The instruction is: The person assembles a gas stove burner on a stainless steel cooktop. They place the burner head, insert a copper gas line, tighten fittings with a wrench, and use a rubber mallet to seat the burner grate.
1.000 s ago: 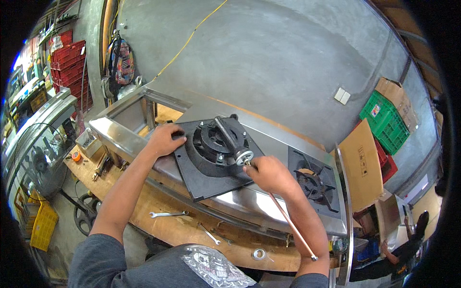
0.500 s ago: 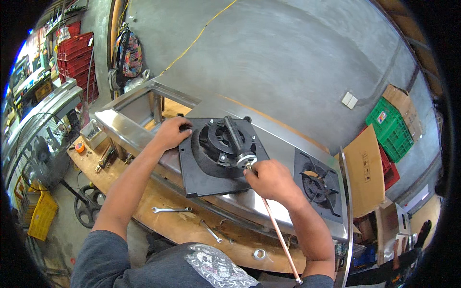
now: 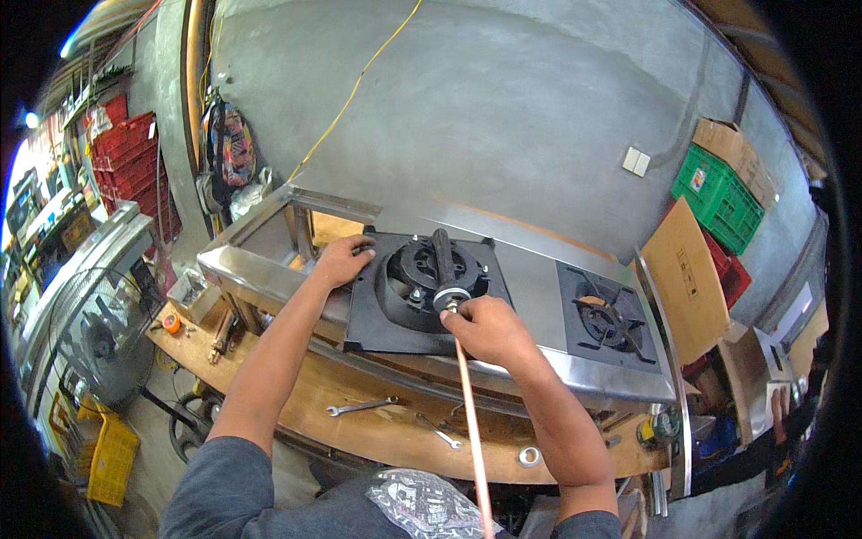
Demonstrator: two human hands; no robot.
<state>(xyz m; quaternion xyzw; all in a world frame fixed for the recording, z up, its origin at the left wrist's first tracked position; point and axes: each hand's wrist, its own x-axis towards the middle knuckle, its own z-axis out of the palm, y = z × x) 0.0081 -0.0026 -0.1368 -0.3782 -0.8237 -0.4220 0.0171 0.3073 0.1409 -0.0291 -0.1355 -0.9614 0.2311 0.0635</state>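
Note:
A square black burner plate [image 3: 373, 334] lies across the steel stove frame, with a round cast burner [image 3: 409, 265] and its dark tube on it. At the plate's far left corner, my left hand [image 3: 343, 260] grips the edge; its thumb is hidden. My right hand [image 3: 492, 329] is closed around a small metal fitting [image 3: 452, 306] at the mouth of the burner tube. From that fitting a long copper tube [image 3: 471, 413] runs down toward my body. Whether the fitting is threaded into the burner, I cannot tell.
A second burner [image 3: 603, 314] sits in the stove top on the right. Two wrenches, one a larger wrench [image 3: 364, 407], and a metal ring [image 3: 530, 456] lie on the wooden bench [image 3: 305, 418]. A cardboard sheet [image 3: 687, 278] stands at right, a fan [image 3: 99, 337] at left.
The view has shifted. The burner plate sits flatter on the frame and has turned slightly. The copper tube's near end has swung left. Both hands keep their holds.

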